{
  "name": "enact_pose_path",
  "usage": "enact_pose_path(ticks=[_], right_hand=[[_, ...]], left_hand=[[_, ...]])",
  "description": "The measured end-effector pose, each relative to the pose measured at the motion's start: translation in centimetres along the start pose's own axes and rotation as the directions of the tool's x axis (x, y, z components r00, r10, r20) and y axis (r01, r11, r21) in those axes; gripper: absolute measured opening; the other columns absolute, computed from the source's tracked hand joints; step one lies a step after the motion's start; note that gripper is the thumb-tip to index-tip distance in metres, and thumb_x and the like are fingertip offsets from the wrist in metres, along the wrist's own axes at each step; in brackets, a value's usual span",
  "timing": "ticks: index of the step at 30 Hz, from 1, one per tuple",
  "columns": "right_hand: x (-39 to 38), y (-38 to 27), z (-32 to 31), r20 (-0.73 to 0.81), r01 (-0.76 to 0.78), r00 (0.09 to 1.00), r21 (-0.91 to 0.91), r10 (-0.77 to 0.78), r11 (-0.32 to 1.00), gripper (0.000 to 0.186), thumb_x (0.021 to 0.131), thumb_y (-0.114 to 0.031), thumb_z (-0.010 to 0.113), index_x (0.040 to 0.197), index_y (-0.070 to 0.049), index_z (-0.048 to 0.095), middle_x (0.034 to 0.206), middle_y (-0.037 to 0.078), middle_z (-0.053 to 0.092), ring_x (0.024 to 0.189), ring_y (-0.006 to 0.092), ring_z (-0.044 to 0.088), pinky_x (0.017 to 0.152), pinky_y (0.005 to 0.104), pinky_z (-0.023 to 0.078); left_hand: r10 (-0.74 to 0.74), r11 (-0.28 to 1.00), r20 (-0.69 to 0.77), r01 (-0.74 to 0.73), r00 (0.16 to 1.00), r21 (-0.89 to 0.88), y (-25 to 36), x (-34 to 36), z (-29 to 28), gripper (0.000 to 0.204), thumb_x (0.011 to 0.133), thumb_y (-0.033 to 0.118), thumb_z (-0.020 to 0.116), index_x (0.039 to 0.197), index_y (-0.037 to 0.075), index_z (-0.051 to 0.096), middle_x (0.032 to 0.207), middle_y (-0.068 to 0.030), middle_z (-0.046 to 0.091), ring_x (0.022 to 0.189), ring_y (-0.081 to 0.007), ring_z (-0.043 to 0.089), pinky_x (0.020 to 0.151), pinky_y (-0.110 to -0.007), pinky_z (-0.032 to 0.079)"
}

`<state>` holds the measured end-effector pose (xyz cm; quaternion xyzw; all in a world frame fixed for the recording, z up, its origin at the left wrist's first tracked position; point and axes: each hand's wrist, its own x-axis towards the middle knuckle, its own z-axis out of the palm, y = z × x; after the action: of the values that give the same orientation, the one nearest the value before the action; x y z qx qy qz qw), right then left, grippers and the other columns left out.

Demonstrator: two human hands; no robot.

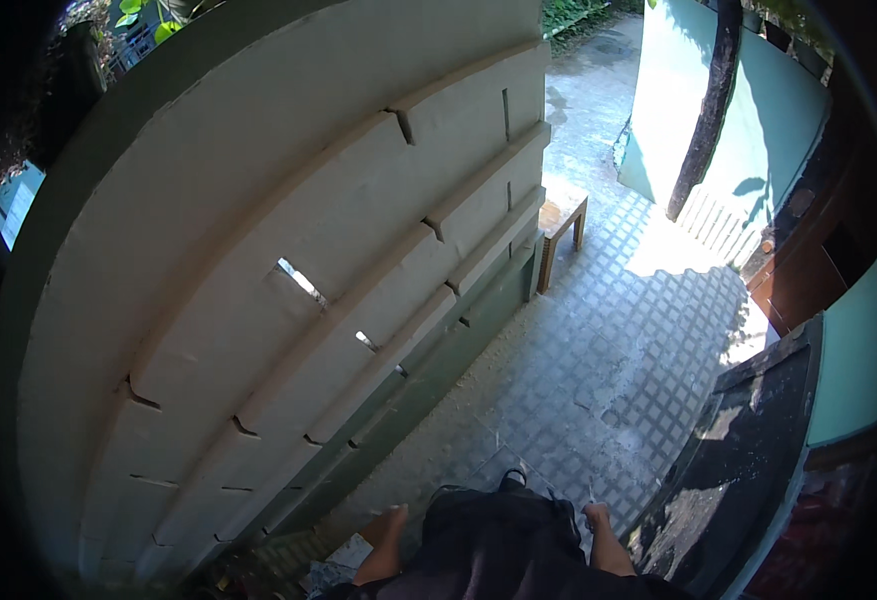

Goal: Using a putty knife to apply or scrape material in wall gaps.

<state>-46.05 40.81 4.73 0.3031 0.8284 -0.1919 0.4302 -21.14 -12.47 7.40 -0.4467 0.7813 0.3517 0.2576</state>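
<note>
My left hand (395, 516) hangs low beside my dark clothing (498, 540), on the side nearest the wall. Its fingers are too small and shaded to make out, and nothing plainly shows in it. On the other side my right hand (596, 515) is closed around a thin, pale, stick-like thing (590, 492) whose tip points up and away from me. What kind of thing it is I cannot make out. Both hands stay apart from the wall and the floor. One dark shoe tip (512, 478) pokes out ahead of the clothing.
A tall cream wall (258, 250) with ledges and slots runs along my left. Patterned paving (598, 380) stretches ahead. A small wooden table (564, 215) stands at the wall's far end. Right are a dark low panel (728, 470), a leaning trunk (708, 110) and a pale green wall (778, 110).
</note>
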Motion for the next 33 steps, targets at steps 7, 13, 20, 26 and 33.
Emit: enact_pose_path(ticks=[7,13,20,26,33], right_hand=[[5.5,-3.0,-5.3,-0.197,0.107,0.977,0.120,-0.082,0.987,0.045,0.073,-0.024,0.057,0.102,0.009,0.069,0.104,0.033,0.068,0.105,0.0445,0.066,0.092,0.0479,0.053],[5.0,-10.6,-8.6,-0.251,0.290,0.933,0.105,-0.257,0.951,0.043,0.075,-0.026,0.065,0.108,0.003,0.068,0.101,0.030,0.069,0.094,0.0412,0.070,0.079,0.0489,0.056],[10.0,-11.8,-10.0,-0.192,0.544,0.813,-0.087,-0.550,0.835,0.048,0.077,-0.033,0.071,0.111,0.000,0.066,0.098,0.026,0.070,0.094,0.0400,0.070,0.075,0.0485,0.056],[11.0,-17.5,-14.5,-0.093,0.185,0.982,0.388,-0.161,0.903,0.034,0.082,-0.030,0.071,0.099,-0.001,0.063,0.073,0.015,0.064,0.062,0.0271,0.065,0.054,0.0442,0.051],[16.9,-28.8,-19.5,-0.260,0.475,0.862,0.109,-0.436,0.873,0.038,0.086,-0.030,0.066,0.112,-0.002,0.060,0.073,0.014,0.064,0.060,0.0264,0.064,0.052,0.0421,0.051]], left_hand=[[0.097,0.995,-0.171,-0.096,0.981,0.014,21.3,5.8,-3.7,0.049,0.090,0.042,0.056,0.112,0.001,0.070,0.115,-0.0237,0.068,0.113,-0.0404,0.063,0.097,-0.046,0.048],[0.124,0.986,-0.002,-0.123,0.992,0.109,28.2,9.4,-4.6,0.050,0.088,0.045,0.054,0.116,0.005,0.070,0.119,-0.0220,0.067,0.117,-0.0394,0.061,0.100,-0.046,0.047],[-0.046,0.984,0.181,0.013,0.982,0.179,28.2,16.1,-2.3,0.056,0.090,0.046,0.046,0.118,0.003,0.068,0.130,-0.0214,0.062,0.123,-0.0390,0.057,0.106,-0.045,0.043],[-0.001,0.985,0.224,-0.038,0.975,0.168,34.8,22.3,-2.7,0.052,0.093,0.044,0.045,0.115,0.003,0.069,0.128,-0.0214,0.063,0.121,-0.0386,0.059,0.101,-0.048,0.046],[0.183,0.981,0.102,-0.174,0.978,-0.088,46.1,25.2,-4.2,0.047,0.087,0.044,0.059,0.112,0.005,0.070,0.122,-0.0221,0.065,0.114,-0.0389,0.062,0.097,-0.045,0.048]])
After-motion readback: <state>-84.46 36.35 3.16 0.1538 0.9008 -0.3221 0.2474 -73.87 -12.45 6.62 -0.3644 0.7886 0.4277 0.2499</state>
